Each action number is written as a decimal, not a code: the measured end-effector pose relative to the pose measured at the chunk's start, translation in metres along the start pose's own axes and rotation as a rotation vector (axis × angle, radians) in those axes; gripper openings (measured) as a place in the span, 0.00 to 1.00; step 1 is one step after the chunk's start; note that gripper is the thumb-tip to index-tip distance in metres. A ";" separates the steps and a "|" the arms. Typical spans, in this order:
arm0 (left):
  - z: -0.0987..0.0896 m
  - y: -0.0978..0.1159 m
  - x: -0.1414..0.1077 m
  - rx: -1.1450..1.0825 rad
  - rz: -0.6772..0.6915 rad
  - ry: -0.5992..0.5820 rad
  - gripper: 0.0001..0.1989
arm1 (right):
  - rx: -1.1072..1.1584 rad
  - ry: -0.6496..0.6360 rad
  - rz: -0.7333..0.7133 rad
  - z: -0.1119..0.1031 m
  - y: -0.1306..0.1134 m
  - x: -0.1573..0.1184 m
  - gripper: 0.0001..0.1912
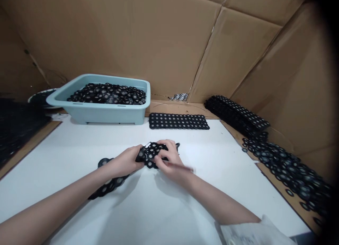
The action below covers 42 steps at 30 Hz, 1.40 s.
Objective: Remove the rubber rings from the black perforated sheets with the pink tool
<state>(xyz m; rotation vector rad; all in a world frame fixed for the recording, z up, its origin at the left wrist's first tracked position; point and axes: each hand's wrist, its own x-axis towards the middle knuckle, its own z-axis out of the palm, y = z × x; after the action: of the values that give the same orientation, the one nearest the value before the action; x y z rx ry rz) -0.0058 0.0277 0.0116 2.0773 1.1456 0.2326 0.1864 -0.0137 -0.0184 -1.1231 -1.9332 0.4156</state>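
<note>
A black strip of joined rings with pale round centres (111, 185) runs from under my left forearm up to both hands. My left hand (129, 160) is closed on the strip, thumb and fingers gripping its folded part. My right hand (169, 158) curls over the strip's far end, fingers pinched close to the rings. A thin reddish-brown stick (182, 167), blurred, sticks out of my right hand towards the right; its tip is hidden among the fingers, so I cannot tell its kind.
A light blue basin (113, 114) heaped with black rings stands at the back left. A flat black ring panel (178, 121) lies beside it. Stacked panels (238, 114) and loose rings (288, 167) line the right edge. Cardboard walls (164, 43) enclose the white table (206, 142).
</note>
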 end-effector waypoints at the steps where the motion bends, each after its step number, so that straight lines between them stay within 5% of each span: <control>1: -0.001 -0.001 0.001 -0.048 0.011 -0.005 0.13 | -0.008 0.062 -0.071 0.001 -0.002 -0.004 0.09; 3: -0.001 -0.001 0.003 -0.091 0.015 -0.020 0.14 | 0.053 0.065 -0.104 0.005 -0.006 -0.008 0.07; 8: -0.002 0.004 0.002 0.173 -0.077 -0.005 0.06 | 0.247 -0.126 0.251 0.013 -0.011 -0.001 0.13; 12: -0.004 0.008 0.001 0.387 -0.094 0.103 0.09 | 0.176 -0.120 0.331 0.018 -0.015 0.000 0.12; 19: 0.008 0.005 -0.006 0.261 -0.185 0.107 0.11 | -0.094 -0.170 0.192 0.028 -0.017 -0.004 0.11; 24: -0.002 -0.003 -0.012 0.104 -0.162 -0.111 0.11 | -0.092 -0.257 0.161 0.019 -0.020 0.003 0.09; 30: -0.028 -0.006 0.002 0.447 0.003 0.139 0.24 | 0.370 -0.240 0.384 0.003 0.002 0.014 0.15; 35: -0.006 -0.003 0.018 0.378 -0.014 0.186 0.17 | 0.188 0.039 0.249 -0.001 0.016 0.035 0.11; 39: 0.007 -0.010 0.019 0.537 0.058 0.326 0.13 | 0.147 -0.121 0.231 0.008 0.025 0.050 0.13; 42: 0.004 -0.014 0.019 0.429 0.058 0.318 0.08 | 0.092 -0.170 0.212 0.014 0.025 0.048 0.14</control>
<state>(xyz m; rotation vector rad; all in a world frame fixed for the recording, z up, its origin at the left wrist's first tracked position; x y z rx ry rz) -0.0015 0.0453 -0.0046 2.5168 1.4229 0.3835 0.1775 0.0418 -0.0181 -1.2717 -1.9243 0.7291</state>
